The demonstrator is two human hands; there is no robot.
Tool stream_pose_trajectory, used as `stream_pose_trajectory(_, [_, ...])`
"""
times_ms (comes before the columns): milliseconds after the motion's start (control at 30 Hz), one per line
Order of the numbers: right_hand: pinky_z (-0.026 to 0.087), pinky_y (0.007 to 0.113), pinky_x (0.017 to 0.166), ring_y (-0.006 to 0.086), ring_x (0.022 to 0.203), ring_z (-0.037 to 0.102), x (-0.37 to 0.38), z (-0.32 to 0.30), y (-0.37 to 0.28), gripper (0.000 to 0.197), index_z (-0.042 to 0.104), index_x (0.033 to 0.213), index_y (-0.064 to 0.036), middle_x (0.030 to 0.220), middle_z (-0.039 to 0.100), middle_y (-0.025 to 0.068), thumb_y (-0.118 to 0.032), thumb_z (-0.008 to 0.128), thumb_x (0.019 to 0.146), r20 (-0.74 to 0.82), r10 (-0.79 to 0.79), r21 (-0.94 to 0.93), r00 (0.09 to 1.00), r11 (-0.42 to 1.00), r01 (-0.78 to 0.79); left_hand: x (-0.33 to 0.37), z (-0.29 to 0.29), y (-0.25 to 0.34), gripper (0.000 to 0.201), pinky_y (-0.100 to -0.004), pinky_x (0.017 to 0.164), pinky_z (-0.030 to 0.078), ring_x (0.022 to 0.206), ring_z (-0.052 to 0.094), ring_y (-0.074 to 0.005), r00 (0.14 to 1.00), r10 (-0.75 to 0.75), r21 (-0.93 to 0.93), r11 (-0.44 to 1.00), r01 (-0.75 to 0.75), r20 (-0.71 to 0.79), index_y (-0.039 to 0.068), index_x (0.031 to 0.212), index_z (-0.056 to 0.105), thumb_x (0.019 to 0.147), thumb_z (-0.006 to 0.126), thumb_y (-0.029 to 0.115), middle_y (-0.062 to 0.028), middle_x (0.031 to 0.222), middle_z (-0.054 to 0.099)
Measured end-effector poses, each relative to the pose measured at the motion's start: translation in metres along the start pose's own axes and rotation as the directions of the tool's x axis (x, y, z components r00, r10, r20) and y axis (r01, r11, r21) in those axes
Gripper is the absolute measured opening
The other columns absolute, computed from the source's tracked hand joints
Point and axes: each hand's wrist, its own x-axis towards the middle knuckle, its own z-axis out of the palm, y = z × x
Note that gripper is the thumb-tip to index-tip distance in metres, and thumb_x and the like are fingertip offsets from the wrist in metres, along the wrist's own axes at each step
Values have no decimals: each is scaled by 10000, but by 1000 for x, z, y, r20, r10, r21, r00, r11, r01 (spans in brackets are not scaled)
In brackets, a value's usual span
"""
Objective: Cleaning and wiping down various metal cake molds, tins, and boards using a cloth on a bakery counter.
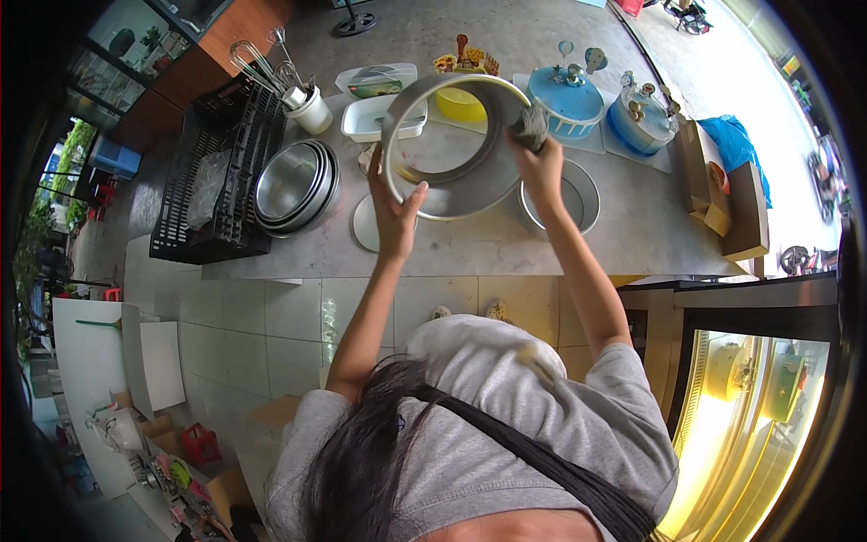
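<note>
A large bottomless metal cake ring (474,194) is held tilted above the table, and its opening shows the tabletop behind. My left hand (395,219) grips the ring's near left wall, thumb over the rim and fingers on the outside. A dark grey cloth or scouring pad (531,125) is bunched in my right hand (542,172), touching the right side of the ring. Under the left wrist lies a flat pale round disc (365,226). A second round cake tin (582,191) stands on the table beneath my right forearm.
At left, nested metal pans (287,185) stand beside a black plastic crate (194,217) and a white pot of whisks (312,113). Behind the ring are a white tray (363,119), a yellow cake (462,107) and two blue cakes (567,95). A cardboard box (748,208) sits far right.
</note>
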Motion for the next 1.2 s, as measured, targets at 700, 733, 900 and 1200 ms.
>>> stream_pose_trajectory(700, [453, 287, 597, 96, 635, 575, -6, -12, -1, 169, 615, 833, 34, 652, 605, 179, -1, 544, 683, -38, 28, -91, 999, 995, -31, 22, 1, 5, 470, -313, 937, 359, 1140, 456, -249, 992, 112, 261, 961, -95, -53, 27, 1266, 414, 810, 530, 41, -158, 1235, 476])
stream_pose_trajectory(733, [452, 285, 601, 84, 635, 547, -9, -16, -4, 156, 611, 823, 38, 652, 603, 178, -12, 551, 688, -58, -25, -84, 998, 996, 20, 21, 8, 10, 428, -336, 942, 360, 1125, 467, -279, 988, 130, 389, 917, -88, -82, 12, 1231, 455, 805, 478, -6, -174, 1235, 476])
stream_pose_trajectory(900, [485, 370, 775, 316, 902, 591, -5, -14, -23, 408, 597, 1036, -72, 1017, 599, 162, -7, 560, 635, 189, -449, -245, 873, 840, 484, 43, 19, 42, 518, -392, 906, 385, 1062, 491, -355, 879, 223, 707, 526, -472, 421, 22, 1224, 464, 714, 486, -66, -207, 1143, 521])
stream_pose_trajectory(1200, [458, 313, 693, 301, 769, 631, 11, -29, -48, 291, 582, 974, 8, 737, 593, 227, 38, 530, 690, 26, -60, 62, 998, 996, 58, 45, 25, 20, 445, -333, 899, 385, 1040, 529, -281, 954, 298, 406, 876, -261, -29, -22, 1216, 436, 807, 576, 87, -154, 1147, 541])
